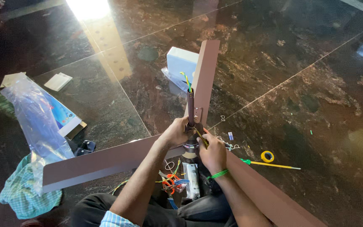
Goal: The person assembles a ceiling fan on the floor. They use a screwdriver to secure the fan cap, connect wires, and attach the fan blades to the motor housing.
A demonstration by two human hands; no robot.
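Note:
A brown ceiling fan lies on the dark stone floor with three blades spread out; one blade (205,77) points away from me, another blade (101,162) runs left. Its brown downrod (190,107) stands upright at the hub, with yellow, green and blue wires (186,80) sticking out of the top. My left hand (175,132) grips the base of the rod at the hub. My right hand (212,150), with a green band on the wrist, holds a thin yellow-handled tool (201,138) against the hub.
A yellow tape roll (267,156) and a long yellow-green screwdriver (269,164) lie to the right. Orange pliers (171,183) and loose wires sit near my knees. A white box (180,63), a clear plastic bag (36,115) and a checked cloth (22,191) lie around.

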